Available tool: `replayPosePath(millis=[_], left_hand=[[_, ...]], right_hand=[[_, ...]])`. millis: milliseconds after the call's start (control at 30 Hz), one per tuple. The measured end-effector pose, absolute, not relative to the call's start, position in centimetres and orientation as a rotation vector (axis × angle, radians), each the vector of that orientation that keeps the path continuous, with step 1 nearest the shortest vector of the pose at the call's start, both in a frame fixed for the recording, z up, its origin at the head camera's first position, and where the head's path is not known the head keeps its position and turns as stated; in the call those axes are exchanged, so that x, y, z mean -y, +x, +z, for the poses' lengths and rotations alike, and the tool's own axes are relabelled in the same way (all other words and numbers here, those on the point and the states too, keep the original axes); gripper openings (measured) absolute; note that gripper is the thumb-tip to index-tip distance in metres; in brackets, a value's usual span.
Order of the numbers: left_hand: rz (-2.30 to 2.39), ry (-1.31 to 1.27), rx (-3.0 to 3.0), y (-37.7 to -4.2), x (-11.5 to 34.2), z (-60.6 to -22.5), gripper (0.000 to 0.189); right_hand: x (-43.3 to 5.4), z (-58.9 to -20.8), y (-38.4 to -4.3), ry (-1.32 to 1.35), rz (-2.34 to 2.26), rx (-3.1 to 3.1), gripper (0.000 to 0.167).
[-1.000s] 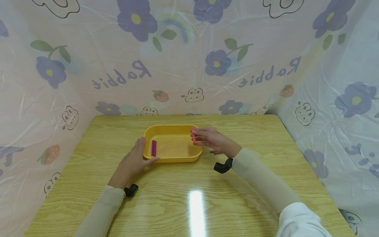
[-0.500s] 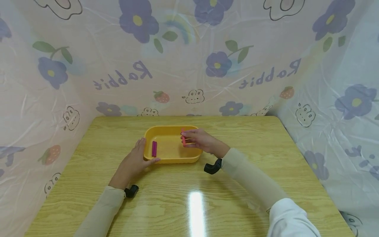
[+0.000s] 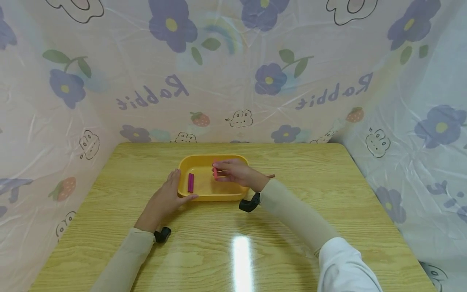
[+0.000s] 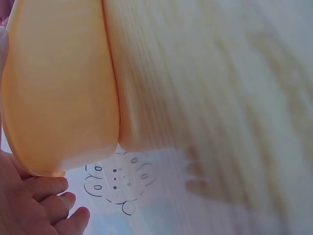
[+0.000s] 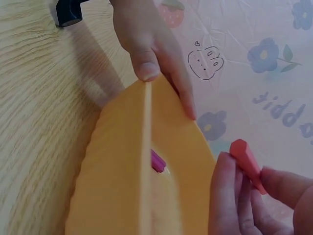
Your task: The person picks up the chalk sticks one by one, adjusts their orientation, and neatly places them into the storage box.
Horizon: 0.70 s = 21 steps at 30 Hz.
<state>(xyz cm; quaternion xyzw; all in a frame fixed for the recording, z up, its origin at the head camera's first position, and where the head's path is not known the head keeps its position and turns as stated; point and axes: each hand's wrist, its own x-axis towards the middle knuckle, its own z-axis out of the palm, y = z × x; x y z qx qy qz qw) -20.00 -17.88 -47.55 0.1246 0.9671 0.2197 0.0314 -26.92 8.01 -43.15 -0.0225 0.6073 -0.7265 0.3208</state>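
Coral hexagonal stick (image 5: 248, 165), pinched between thumb and fingers of the right hand (image 3: 235, 170) over a yellow tray (image 3: 219, 198) the left hand (image 3: 165, 198) touches, thumb and fingers apart, apparently being placed, next needing lowering near two magenta sticks (image 3: 192, 183).

A red stick (image 5: 248, 161) is held over a yellow tray (image 3: 213, 198) containing magenta sticks (image 3: 189, 183).
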Motion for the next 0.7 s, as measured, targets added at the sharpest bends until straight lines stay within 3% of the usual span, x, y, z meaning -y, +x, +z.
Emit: replayPosePath(millis=[700], left_hand=[[0.659, 0.378, -2.978, -19.8, 17.6, -47.2, 0.120]], right_hand=[[-3.0, -45.7, -27.1, 0.012, -1.889, -1.600, 0.038]])
